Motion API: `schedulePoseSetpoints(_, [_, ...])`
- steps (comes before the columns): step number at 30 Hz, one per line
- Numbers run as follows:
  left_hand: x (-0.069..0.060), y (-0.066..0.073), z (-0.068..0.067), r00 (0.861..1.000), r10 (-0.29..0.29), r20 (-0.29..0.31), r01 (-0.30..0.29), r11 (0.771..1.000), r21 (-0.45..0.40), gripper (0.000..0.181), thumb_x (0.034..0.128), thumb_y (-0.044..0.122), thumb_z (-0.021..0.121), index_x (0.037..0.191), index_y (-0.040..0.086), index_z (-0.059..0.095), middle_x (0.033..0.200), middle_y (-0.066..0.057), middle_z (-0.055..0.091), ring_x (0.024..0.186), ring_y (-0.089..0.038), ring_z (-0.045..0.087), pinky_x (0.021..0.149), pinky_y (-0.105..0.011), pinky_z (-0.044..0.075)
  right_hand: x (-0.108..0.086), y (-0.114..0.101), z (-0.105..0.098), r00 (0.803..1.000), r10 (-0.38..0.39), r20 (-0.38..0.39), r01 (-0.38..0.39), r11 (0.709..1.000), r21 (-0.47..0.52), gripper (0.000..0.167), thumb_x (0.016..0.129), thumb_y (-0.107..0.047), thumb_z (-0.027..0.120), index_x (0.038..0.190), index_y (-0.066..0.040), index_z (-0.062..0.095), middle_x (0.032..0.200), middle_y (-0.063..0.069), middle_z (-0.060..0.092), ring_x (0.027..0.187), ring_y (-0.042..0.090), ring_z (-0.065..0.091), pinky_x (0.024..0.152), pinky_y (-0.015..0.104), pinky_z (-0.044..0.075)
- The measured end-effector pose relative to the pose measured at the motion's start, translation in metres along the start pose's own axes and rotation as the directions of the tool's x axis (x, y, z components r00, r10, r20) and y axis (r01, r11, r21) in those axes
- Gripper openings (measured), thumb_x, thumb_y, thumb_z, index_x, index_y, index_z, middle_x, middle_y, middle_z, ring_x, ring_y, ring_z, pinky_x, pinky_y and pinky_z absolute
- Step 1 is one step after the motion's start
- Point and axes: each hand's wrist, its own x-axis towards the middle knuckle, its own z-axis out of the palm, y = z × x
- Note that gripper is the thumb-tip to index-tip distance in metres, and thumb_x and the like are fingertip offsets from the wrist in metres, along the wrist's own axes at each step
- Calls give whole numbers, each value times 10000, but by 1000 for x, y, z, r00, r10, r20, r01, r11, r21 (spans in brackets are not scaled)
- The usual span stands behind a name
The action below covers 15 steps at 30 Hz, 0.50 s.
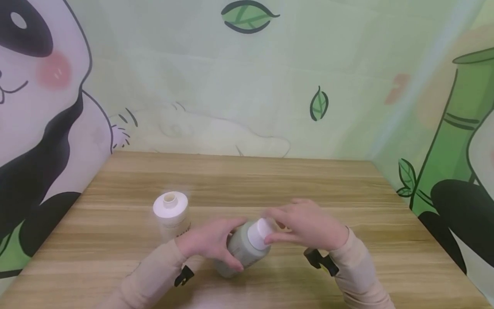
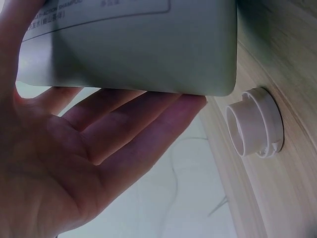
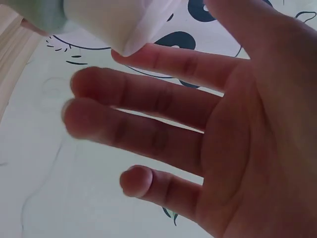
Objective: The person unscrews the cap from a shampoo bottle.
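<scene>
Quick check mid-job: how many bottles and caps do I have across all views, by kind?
Bottles: 2 (green bottle, white bottle)
Caps: 2 (green bottle's cap, loose cap on the table)
Total: 4

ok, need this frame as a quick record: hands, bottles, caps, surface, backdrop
left hand: grips grey-green shampoo bottle round its body
right hand: thumb and finger pinch the white cap on that bottle
shampoo bottle pose: tilted, cap end toward right hand
second bottle: white bottle, upright, neck uncapped
loose part: pale cap on the table, seen in left wrist view
surface: wood-grain table
backdrop: panda-and-bamboo print
</scene>
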Motion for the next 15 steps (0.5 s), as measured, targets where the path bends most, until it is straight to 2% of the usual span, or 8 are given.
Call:
schedulePoseSetpoints(2, [0, 0, -1, 1000, -1, -1, 1, 1000, 2, 709, 621, 335, 890, 1198, 141, 527, 1112, -21, 676, 1005, -192, 672, 822, -232, 504, 0, -1, -1, 1000, 6, 4, -6, 1000, 15, 387, 920, -573, 505, 1051, -219, 588, 734, -155, 579, 633, -23, 458, 655, 194, 364])
schedulePoseSetpoints(4, [0, -1, 0, 1000, -6, -1, 6, 1000, 2, 714, 619, 338, 890, 1201, 144, 525, 1116, -20, 673, 1011, -195, 670, 826, -237, 503, -1, -1, -1, 1000, -9, 13, 8, 999, 33, 359, 926, -517, 554, 1112, -214, 605, 861, -134, 651, 717, 2, 551, 695, 226, 441])
schedulePoseSetpoints(8, [-1, -1, 1, 1000, -7, 1, 7, 1000, -14, 744, 619, 333, 892, 1236, 148, 520, 1128, -19, 674, 1024, -205, 669, 839, -248, 502, -4, 1, -1, 990, -136, -29, 138, 987, 82, 392, 896, -301, 664, 1264, -186, 590, 1099, -67, 655, 902, 90, 637, 798, 274, 531])
schedulePoseSetpoints(11, [-1, -1, 0, 1000, -10, 6, 10, 1000, -18, 771, 624, 336, 890, 1265, 144, 507, 1139, -24, 675, 1034, -211, 668, 846, -255, 503, -4, 3, -1, 974, -220, -62, 225, 969, 104, 458, 872, -199, 691, 1309, -161, 558, 1150, -23, 631, 973, 125, 639, 845, 276, 536])
schedulePoseSetpoints(13, [-1, -1, -1, 1000, -15, 7, 16, 1000, -25, 827, 624, 329, 892, 1320, 139, 488, 1155, -36, 672, 1038, -213, 663, 851, -261, 499, -3, 3, -2, 976, -210, -51, 215, 968, 129, 497, 880, -236, 694, 1341, -148, 530, 1210, -8, 621, 1043, 144, 632, 892, 305, 531])
schedulePoseSetpoints(15, [-1, 0, -1, 1000, -13, 5, 14, 1000, -20, 810, 623, 327, 892, 1303, 136, 496, 1148, -38, 675, 1027, -204, 664, 848, -257, 499, -3, 3, -2, 984, -177, -35, 180, 974, 137, 540, 894, -314, 679, 1370, -131, 502, 1255, 5, 614, 1085, 155, 628, 914, 330, 528])
